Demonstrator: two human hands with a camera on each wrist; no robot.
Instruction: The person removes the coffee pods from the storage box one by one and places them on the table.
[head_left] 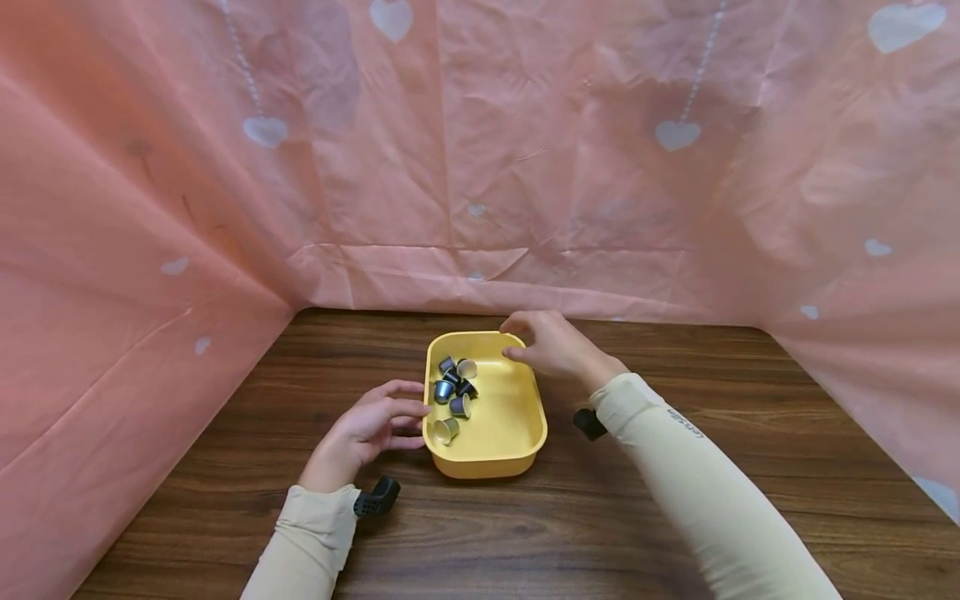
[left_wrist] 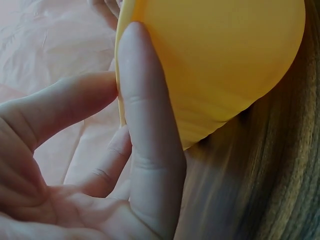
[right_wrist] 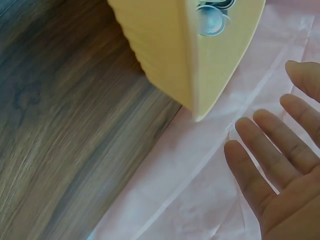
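Observation:
A yellow rectangular tub (head_left: 510, 421) stands on the table with several coffee capsules (head_left: 444, 391), dark, bluish and pale, gathered along its left side. From the left, my left hand (head_left: 371, 425) touches the tub's rim and outer wall with extended fingers. The left wrist view shows one finger (left_wrist: 145, 100) lying along the yellow wall and another meeting the rim. My right hand (head_left: 558, 346) hovers by the tub's far right corner, holding nothing. Its fingers (right_wrist: 265, 150) are spread and apart from the tub in the right wrist view, where a few capsules (right_wrist: 211, 21) show inside.
Dark wood-grain table (head_left: 645, 500) surrounds the tub. Pink cloth (head_left: 510, 167) with white hearts hangs behind and at both sides. Black wrist devices (head_left: 377, 497) are worn at both cuffs.

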